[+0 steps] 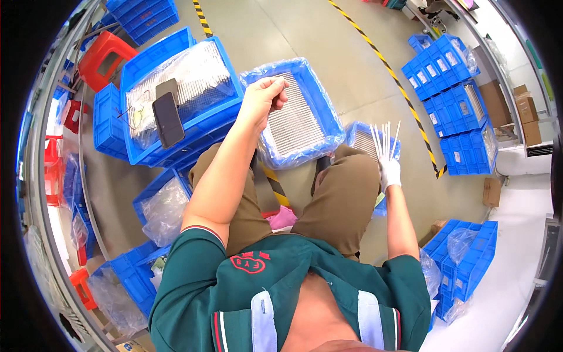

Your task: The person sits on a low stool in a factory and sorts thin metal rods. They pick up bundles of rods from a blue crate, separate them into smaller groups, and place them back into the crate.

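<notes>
Right hand (390, 174) is gripping rods (387, 139) right of the tub (320, 97); many are apparently waiting inside; left hand (263, 100) is pinching closed above.

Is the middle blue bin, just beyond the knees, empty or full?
Not empty: thin rods lie side by side in the blue bin. How deep, I cannot tell.
</notes>
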A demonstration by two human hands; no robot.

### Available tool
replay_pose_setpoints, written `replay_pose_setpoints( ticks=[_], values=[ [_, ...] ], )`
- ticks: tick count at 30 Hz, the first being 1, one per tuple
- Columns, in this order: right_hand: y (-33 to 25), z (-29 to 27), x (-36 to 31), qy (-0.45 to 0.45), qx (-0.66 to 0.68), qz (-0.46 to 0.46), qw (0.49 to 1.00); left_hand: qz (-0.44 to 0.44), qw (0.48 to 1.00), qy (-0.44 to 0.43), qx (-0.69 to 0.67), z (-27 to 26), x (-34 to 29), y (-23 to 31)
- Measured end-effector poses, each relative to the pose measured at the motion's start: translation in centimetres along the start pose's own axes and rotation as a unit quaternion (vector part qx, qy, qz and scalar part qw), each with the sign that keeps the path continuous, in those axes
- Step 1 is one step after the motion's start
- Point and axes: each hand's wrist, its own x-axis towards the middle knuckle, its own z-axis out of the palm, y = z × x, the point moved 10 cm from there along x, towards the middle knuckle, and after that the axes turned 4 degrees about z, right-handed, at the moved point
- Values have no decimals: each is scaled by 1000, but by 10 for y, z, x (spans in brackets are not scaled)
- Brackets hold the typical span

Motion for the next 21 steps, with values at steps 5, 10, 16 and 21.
replay_pose_setpoints(
  ticks=[5,10,16,21],
  values=[
    [-190,27,-76,-67,87,-170,979,31,992,-19,-120,0,8,9],
    [-278,113,-134,-150,27,-284,947,47,959,-79,-267,-5,8,25],
    [-278,168,-143,-174,-24,-320,931,41,941,-108,-317,-8,7,37],
    [-270,182,-142,-185,12,-330,926,9,952,-109,-287,-11,3,28]
  ],
)
